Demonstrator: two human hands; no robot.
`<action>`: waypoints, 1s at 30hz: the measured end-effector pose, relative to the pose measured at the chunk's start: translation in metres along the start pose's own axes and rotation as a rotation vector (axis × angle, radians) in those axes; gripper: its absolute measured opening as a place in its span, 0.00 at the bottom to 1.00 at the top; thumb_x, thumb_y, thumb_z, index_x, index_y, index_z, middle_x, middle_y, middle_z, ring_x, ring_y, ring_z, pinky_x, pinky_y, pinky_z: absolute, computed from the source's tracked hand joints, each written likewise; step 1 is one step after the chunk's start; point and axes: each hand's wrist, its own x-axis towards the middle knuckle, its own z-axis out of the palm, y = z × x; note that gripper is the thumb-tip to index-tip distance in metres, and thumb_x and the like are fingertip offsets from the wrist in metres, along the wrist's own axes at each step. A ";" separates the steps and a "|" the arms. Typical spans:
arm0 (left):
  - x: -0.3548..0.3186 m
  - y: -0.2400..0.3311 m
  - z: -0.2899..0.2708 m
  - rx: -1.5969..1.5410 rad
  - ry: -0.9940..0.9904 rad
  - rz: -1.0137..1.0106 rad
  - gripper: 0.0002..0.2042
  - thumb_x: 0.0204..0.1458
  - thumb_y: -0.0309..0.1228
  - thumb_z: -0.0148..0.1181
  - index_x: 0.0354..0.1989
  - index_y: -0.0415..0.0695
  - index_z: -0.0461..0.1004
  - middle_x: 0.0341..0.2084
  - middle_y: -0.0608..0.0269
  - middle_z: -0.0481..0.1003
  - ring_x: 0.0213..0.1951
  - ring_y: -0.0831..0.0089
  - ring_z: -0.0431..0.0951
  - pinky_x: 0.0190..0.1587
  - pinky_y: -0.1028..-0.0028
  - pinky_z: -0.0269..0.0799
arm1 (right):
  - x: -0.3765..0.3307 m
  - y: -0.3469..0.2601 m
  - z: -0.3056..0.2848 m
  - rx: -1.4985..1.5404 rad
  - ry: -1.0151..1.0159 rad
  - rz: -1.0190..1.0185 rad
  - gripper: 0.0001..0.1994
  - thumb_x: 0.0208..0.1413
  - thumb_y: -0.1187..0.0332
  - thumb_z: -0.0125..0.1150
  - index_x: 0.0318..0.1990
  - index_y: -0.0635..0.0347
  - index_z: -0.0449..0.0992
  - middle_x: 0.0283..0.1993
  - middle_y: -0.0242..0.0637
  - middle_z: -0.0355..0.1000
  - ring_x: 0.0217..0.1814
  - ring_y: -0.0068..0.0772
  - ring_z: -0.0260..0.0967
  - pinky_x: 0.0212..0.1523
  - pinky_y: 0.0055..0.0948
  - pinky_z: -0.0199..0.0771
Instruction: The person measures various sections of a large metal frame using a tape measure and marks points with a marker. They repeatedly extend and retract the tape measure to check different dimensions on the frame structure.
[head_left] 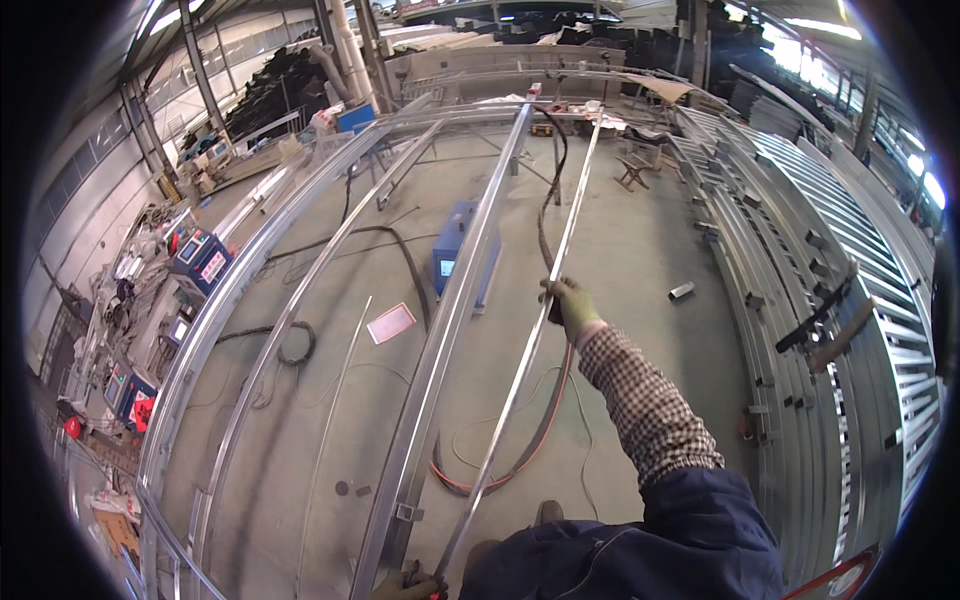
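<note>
Thing in hand: a long thin metal strip (520, 365) is held up over the workshop floor, just to the right of the wide steel rail (440, 330), and is used here as the landmark.
Right hand: the gloved right hand (570, 305) is clenched round the strip about midway along it, with the checked sleeve (645, 405) stretched out behind it.
Left hand: the gloved left hand (408, 586) is seen at the near end of the strip, at the lower edge of the view; it is only partly shown, so whether the fingers are closed on the strip cannot be told.
Long axis: the strip is run lengthwise away from the person, from the near end at the bottom edge to the far end by the back benches; the slight bow may be due to the lens.
Pointing: the far end is aimed up and a little to the right in the view, roughly parallel to the steel rail.
Done so far: the strip is judged to be lifted and steadied beside the rail, but not yet seated or fixed to anything visible.
Left to do: its placing is judged to be outstanding.
Near the strip: a black hose (548, 215) is crossed under it; a blue machine (455, 245) stands left of it, beyond the rail; stacked curved frames (800, 300) lie well to its right.
</note>
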 end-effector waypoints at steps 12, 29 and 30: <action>0.117 0.110 -0.006 0.018 0.113 0.160 0.10 0.63 0.33 0.65 0.42 0.37 0.83 0.31 0.64 0.82 0.29 0.76 0.78 0.34 0.75 0.74 | 0.163 0.016 0.093 0.045 -0.009 0.044 0.23 0.70 0.58 0.55 0.66 0.60 0.67 0.38 0.39 0.78 0.34 0.32 0.77 0.34 0.32 0.77; 0.325 0.314 0.010 -0.185 0.120 0.124 0.09 0.62 0.29 0.64 0.44 0.35 0.80 0.30 0.62 0.80 0.29 0.73 0.77 0.36 0.72 0.75 | 0.444 0.032 0.101 -0.039 0.082 -0.097 0.20 0.68 0.57 0.59 0.55 0.67 0.77 0.39 0.40 0.83 0.44 0.31 0.78 0.53 0.33 0.72; 0.335 0.326 0.011 -0.172 0.128 0.114 0.10 0.63 0.29 0.64 0.45 0.35 0.80 0.30 0.61 0.80 0.30 0.73 0.77 0.36 0.72 0.75 | 0.460 0.037 0.097 -0.045 0.134 -0.060 0.20 0.69 0.57 0.59 0.54 0.67 0.77 0.39 0.40 0.83 0.44 0.31 0.78 0.53 0.33 0.72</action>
